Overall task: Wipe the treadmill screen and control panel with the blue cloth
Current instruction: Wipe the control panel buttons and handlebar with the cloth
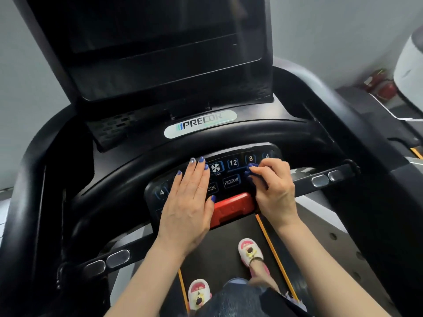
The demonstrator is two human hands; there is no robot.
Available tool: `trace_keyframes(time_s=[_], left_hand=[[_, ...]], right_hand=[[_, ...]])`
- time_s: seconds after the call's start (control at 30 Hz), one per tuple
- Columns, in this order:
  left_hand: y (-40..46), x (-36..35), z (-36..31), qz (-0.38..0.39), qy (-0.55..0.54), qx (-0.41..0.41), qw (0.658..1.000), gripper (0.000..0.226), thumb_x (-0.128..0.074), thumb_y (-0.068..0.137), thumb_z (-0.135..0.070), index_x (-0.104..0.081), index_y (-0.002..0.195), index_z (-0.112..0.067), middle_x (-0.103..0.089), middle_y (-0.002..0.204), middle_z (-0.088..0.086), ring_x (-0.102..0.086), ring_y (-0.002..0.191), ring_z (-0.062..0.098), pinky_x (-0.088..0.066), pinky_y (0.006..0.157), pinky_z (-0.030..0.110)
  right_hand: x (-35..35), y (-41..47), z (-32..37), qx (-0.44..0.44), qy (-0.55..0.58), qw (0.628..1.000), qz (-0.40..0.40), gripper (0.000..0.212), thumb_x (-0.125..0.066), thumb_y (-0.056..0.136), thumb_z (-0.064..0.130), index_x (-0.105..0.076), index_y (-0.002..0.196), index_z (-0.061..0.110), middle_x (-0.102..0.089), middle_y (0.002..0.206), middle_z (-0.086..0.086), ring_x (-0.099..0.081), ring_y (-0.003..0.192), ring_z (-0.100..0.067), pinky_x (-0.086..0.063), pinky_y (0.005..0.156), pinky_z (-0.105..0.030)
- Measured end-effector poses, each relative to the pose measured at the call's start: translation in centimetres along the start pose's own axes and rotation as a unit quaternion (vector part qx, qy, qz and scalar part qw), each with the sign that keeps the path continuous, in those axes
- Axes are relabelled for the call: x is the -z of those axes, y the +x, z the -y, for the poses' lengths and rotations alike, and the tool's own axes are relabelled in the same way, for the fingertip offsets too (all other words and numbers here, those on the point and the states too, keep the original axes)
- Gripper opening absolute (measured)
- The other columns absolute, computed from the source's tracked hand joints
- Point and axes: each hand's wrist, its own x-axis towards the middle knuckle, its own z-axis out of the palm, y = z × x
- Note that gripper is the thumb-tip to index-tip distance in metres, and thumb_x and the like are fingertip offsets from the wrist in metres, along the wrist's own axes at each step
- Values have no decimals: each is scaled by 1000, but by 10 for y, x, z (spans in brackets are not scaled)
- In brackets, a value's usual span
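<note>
Grip: right hand [275, 191] pinches a bunched blue cloth [251, 173] against the glossy black control panel [231, 172].
Cloth place: under the fingertips, below key 8, beside the PROGRAM key.
Left hand [191, 197]: flat, fingers straight, pressing the panel's left side.
Screen: dark treadmill screen [160, 53], well above both hands.
Between hands: red stop button [233, 208].

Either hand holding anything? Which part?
Right hand grips the bunched blue cloth; which part cannot be told. Left hand lies flat on the control panel, holding nothing.
</note>
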Motion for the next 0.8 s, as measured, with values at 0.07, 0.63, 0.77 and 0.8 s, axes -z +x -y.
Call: trace_keyframes(time_s=[0.07,0.63,0.77,0.8], left_hand=[[8,-1,-3,1,-3,24,1000,61,-38,101,-29,-31,154,-1,-24,165,12,-15,155,23,-9,127,38],[26,-9,-24,-15,-4,86,996,60,-47,100,-23,-32,153,1,-26,163,13,-17,155,25,-7,127,41],[25,-8,-23,-18,-5,87,996,60,-47,99,-22,-34,152,2,-28,163,15,-19,154,27,-7,127,42],[25,-8,-23,-19,-5,87,996,60,-47,99,-22,-34,152,2,-28,163,15,-18,154,27,-7,127,42]], right_hand=[[5,3,-9,-23,2,1000,-3,13,-74,79,-4,-72,92,-1,-60,97,-12,-53,91,-24,-49,79,-30],[19,10,-37,-148,43,988,-23,11,-67,82,-2,-61,91,-4,-53,100,-16,-52,94,-26,-44,85,-23],[14,21,-39,-155,45,986,-36,13,-66,83,-4,-59,93,-5,-54,100,-19,-51,94,-29,-43,83,-31],[15,17,-40,-156,47,986,-33,13,-66,84,-4,-59,95,-5,-54,101,-20,-51,96,-29,-45,83,-34]])
